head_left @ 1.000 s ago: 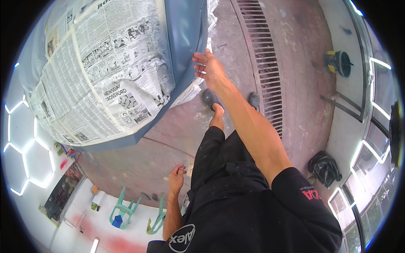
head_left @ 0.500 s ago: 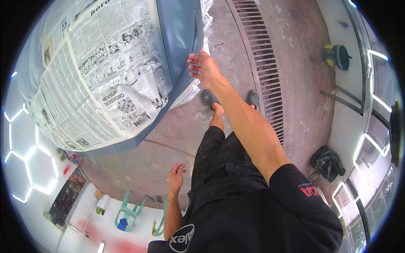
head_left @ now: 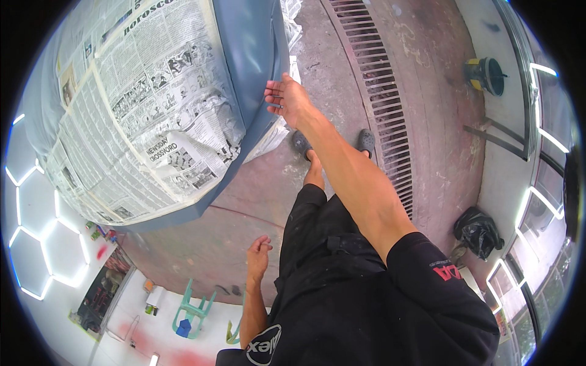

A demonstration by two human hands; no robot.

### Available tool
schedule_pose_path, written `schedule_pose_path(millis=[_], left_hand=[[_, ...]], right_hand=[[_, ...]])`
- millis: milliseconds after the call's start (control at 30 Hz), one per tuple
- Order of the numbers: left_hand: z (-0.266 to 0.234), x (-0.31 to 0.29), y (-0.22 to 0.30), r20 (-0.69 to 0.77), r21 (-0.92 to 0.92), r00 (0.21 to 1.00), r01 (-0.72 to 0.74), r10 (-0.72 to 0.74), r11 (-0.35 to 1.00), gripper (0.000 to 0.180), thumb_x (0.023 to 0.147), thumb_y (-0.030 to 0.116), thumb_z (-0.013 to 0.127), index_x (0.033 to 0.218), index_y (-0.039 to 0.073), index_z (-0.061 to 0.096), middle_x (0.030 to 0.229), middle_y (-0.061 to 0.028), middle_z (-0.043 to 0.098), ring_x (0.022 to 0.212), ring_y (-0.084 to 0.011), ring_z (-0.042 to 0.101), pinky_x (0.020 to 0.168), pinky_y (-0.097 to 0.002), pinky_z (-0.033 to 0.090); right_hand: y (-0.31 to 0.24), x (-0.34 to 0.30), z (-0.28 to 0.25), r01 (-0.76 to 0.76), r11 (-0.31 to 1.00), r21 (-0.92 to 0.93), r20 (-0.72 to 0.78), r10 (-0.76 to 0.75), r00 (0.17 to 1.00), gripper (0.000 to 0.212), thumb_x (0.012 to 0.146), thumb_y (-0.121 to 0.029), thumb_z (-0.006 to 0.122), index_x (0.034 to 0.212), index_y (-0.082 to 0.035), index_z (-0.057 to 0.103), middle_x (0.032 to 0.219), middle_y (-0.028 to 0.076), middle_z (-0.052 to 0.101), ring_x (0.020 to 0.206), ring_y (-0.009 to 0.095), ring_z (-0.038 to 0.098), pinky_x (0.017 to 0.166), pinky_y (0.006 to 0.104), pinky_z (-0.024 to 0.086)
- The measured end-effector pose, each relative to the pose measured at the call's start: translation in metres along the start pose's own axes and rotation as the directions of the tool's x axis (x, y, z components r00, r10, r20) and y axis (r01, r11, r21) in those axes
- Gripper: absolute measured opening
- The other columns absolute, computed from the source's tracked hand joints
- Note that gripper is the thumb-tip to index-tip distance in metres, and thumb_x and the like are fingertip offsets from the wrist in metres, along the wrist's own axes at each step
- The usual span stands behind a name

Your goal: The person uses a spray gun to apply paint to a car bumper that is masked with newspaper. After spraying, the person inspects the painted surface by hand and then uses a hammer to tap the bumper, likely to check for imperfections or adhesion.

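My right hand (head_left: 285, 100) reaches forward with its fingers apart and nothing in them. Its fingertips lie over the edge of a smooth blue-grey panel (head_left: 247, 46), which looks like car bodywork; whether they touch it I cannot tell. Newspaper sheets (head_left: 143, 128), held by strips of masking tape (head_left: 110, 100), cover the large rounded surface beside the panel. Loose crumpled paper (head_left: 268, 141) hangs under the panel's edge near my right wrist. Low at my left side hangs my left hand (head_left: 259, 253), its fingers loosely bent, apart and holding nothing.
A slotted floor grate (head_left: 384, 100) runs along the concrete floor to my right. By the right wall are a dark bucket (head_left: 488, 76), a metal frame (head_left: 497, 139) and a black plastic bag (head_left: 478, 233). A green plastic chair (head_left: 194, 311) stands behind to the left.
The view has shifted slightly, so the papered bodywork sits a little further left. My right hand has slid slightly left along with the panel edge. Both hands keep about the same pose.
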State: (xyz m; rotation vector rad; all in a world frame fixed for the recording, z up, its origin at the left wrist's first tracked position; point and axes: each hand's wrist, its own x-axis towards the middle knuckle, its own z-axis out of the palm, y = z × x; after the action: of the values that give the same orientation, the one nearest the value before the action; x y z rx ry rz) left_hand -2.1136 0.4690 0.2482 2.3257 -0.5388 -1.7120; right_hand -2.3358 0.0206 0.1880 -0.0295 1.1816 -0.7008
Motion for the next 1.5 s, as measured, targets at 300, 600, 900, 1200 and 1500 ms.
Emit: schedule_pose_path(millis=[300, 600, 900, 1200, 1500], left_hand=[[0.011, 0.028, 0.019, 0.042, 0.032, 0.994, -0.104, 0.103, 0.994, 0.042, 0.110, 0.019, 0.055, 0.142, -0.006, 0.065, 0.130, -0.0151, 0.076, 0.109, -0.0200, 0.074, 0.094, -0.0309, 0.054], [0.045, 0.091, 0.149, -0.063, -0.278, 0.979, -0.203, 0.193, 0.939, 0.038, 0.111, 0.019, 0.055, 0.141, -0.001, 0.066, 0.133, -0.0124, 0.074, 0.110, -0.0200, 0.072, 0.101, -0.0328, 0.053], [0.061, 0.103, 0.235, -0.022, -0.416, 0.968, -0.235, 0.249, 0.879, 0.038, 0.111, 0.017, 0.054, 0.142, -0.002, 0.064, 0.138, -0.0152, 0.070, 0.112, -0.0190, 0.071, 0.101, -0.0343, 0.054], [0.049, 0.097, 0.198, 0.069, -0.545, 0.990, -0.066, 0.123, 0.836, 0.043, 0.111, 0.018, 0.051, 0.149, -0.003, 0.056, 0.144, -0.0195, 0.066, 0.117, -0.0263, 0.071, 0.102, -0.0388, 0.055], [0.056, 0.125, 0.240, 0.101, -0.763, 0.966, -0.077, 0.236, 0.642, 0.056, 0.106, 0.012, 0.049, 0.160, -0.003, 0.042, 0.155, -0.0221, 0.056, 0.126, -0.0309, 0.065, 0.108, -0.0466, 0.053]], right_hand=[[0.009, 0.003, -0.007, 0.061, 0.997, -0.041, 0.030, -0.060, 0.998, 0.033, 0.114, -0.039, 0.056, 0.118, -0.010, 0.070, 0.110, 0.002, 0.068, 0.095, 0.015, 0.061, 0.089, 0.0388, 0.053], [0.026, 0.008, -0.011, 0.023, 0.999, -0.025, 0.045, -0.022, 0.999, 0.030, 0.107, -0.040, 0.072, 0.116, -0.012, 0.072, 0.110, 0.000, 0.069, 0.093, 0.013, 0.061, 0.086, 0.0361, 0.054], [0.032, 0.006, -0.003, -0.010, 0.999, 0.039, -0.005, 0.011, 1.000, 0.036, 0.107, -0.048, 0.069, 0.112, -0.013, 0.071, 0.106, -0.001, 0.068, 0.089, 0.014, 0.059, 0.084, 0.0367, 0.053], [0.044, 0.013, -0.017, -0.004, 0.999, 0.035, 0.007, 0.004, 1.000, 0.032, 0.107, -0.045, 0.070, 0.112, -0.013, 0.072, 0.099, -0.002, 0.071, 0.083, 0.012, 0.061, 0.079, 0.0351, 0.054], [0.049, 0.010, -0.040, 0.034, 0.999, -0.004, 0.001, -0.034, 0.999, 0.023, 0.105, -0.033, 0.074, 0.117, -0.013, 0.071, 0.105, -0.001, 0.070, 0.087, 0.011, 0.061, 0.080, 0.0330, 0.053]])
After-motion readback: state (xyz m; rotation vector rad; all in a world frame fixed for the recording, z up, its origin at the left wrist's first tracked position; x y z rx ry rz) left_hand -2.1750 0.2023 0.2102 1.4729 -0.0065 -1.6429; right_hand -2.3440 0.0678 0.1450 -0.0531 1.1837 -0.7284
